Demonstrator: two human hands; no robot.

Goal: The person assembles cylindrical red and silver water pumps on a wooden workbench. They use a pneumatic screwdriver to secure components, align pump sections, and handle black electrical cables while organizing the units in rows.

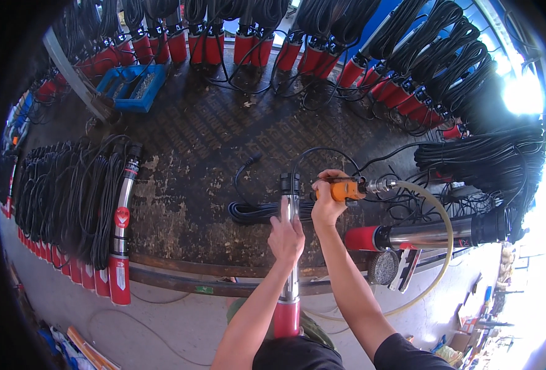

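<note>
At the near edge of the dark surface, your left hand wraps the pump, a slim steel tube with a red lower end and black cap, lying lengthwise toward you. Your right hand grips an orange air tool at its top.

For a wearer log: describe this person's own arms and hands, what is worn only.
Both forearms are bare up to short black sleeves at the lower edge. The left hand and right hand wear no gloves; no watch, ring or band shows.
</note>
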